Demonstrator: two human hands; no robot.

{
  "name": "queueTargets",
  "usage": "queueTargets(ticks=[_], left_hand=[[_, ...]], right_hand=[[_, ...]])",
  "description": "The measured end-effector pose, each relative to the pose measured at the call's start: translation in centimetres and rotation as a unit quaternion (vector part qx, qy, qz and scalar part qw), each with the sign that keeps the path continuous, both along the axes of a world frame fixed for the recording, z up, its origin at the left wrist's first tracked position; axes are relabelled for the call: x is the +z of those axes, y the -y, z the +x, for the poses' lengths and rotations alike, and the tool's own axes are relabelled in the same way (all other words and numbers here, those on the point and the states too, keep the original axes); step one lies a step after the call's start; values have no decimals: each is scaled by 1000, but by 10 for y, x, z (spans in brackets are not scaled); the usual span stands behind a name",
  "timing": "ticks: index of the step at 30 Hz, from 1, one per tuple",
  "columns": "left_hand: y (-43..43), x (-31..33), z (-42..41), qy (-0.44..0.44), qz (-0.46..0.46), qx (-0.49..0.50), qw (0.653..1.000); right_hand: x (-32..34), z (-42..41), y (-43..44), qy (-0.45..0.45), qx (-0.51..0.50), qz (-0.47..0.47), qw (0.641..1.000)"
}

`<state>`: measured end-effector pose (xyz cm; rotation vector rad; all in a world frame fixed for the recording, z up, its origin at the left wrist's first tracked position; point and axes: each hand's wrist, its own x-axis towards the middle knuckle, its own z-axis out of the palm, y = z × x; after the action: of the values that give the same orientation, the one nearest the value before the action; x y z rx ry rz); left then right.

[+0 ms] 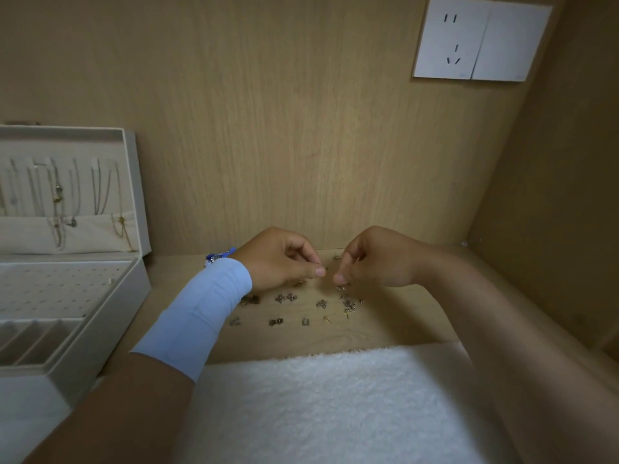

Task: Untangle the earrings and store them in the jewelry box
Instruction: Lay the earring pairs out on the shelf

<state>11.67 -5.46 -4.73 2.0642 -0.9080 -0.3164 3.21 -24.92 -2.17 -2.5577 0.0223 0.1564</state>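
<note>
- Progress: judged early. The earrings (301, 306) lie in loose rows on the worktop (385, 329), right of the jewelry box (140, 289); none can be made out in storage.
- The left hand (281, 259) and right hand (375, 259), right of the box, each keep a narrow grip, thumb against forefinger, on one held earring (326, 269); its detail is too small to resolve.
- Box contents: necklaces (60, 195) hang in the open lid; the perforated panel (57, 289) and divider slots (30, 339) look unfilled.
- Remaining: separate, then store every earring.
</note>
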Motion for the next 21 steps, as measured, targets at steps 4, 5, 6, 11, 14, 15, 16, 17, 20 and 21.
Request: queueTargets(ticks=[4, 5, 6, 11, 14, 15, 16, 17, 20, 21], left_hand=[[-4, 4, 3, -10, 11, 4, 1000], [-5, 5, 3, -14, 12, 3, 1000], [-5, 5, 2, -21, 14, 1, 1000], [-4, 5, -1, -57, 23, -23, 998], [-3, 4, -2, -81, 8, -16, 997], [-3, 4, -2, -88, 1, -14, 996], [-2, 4, -3, -94, -5, -11, 995], [-1, 5, -3, -102, -12, -10, 995], [1, 6, -4, -133, -36, -3, 991], [2, 5, -4, -147, -48, 1, 988]], right_hand=[[1, -2, -6, -1, 16, -163, 986], [0, -1, -8, 2, 21, -185, 982], [-2, 0, -10, 4, 25, -199, 980], [-1, -3, -12, -12, 44, -91, 995], [4, -3, -6, 37, 39, 29, 998], [5, -2, -4, 60, 34, 67, 995], [6, -2, -4, 74, 25, 108, 991], [7, -2, -5, 79, 16, 149, 986], [5, 0, -6, 105, -4, 199, 974], [4, 0, -6, 116, -8, 209, 971]])
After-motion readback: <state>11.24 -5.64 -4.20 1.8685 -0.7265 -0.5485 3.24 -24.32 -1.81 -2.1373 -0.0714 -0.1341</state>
